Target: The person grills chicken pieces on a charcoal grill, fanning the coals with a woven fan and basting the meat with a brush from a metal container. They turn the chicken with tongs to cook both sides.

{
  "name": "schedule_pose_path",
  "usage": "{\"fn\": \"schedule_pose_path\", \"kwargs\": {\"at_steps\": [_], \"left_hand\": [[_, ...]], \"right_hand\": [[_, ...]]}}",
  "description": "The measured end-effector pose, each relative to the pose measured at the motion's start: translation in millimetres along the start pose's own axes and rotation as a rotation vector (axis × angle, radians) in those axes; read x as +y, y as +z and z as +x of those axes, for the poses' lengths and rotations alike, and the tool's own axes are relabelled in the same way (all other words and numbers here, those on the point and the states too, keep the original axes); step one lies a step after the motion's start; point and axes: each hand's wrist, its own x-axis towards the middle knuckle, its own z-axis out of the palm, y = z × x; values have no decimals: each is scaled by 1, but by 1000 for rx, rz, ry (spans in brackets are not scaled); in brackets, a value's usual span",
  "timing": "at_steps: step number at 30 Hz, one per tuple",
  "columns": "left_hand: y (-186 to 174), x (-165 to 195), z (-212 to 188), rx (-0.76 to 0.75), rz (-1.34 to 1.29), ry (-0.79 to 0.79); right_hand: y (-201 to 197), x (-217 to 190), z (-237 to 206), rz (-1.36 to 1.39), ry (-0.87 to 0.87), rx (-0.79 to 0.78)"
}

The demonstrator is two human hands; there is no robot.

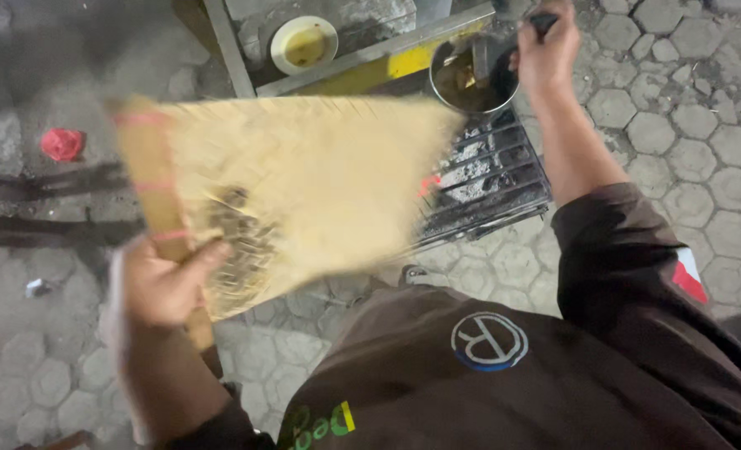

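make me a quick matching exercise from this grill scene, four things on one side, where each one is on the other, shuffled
Things:
1. woven fan
2. metal pot
3. yellow bowl
4. red scrap

Places:
a. on the paving at far left
b. in the left hand
c. at the grill's far end, under the right hand
d. on the stand behind the grill

Pairs: 1-b, 2-c, 3-d, 4-a
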Motion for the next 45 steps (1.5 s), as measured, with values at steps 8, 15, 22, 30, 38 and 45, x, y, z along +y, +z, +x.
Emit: {"fn": "schedule_pose_path", "kwargs": {"at_steps": [8,15,22,30,38,45], "left_hand": [[16,-45,10,184,-226,351],[25,-64,13,289,-301,37],[33,-68,23,40,-400,159],[24,-88,26,-28,-324,553],[27,-89,33,81,-285,131],[21,-67,22,400,-192,376]], "right_hand": [[13,-35,-74,211,-189,21],[46,-34,-159,315,161,-92],[55,-51,-168,-168,-225,-116],[45,-31,-198,57,-53,-52],[30,-27,-199,192,-76,23],[-20,-53,-94,59,-20,49]]}}
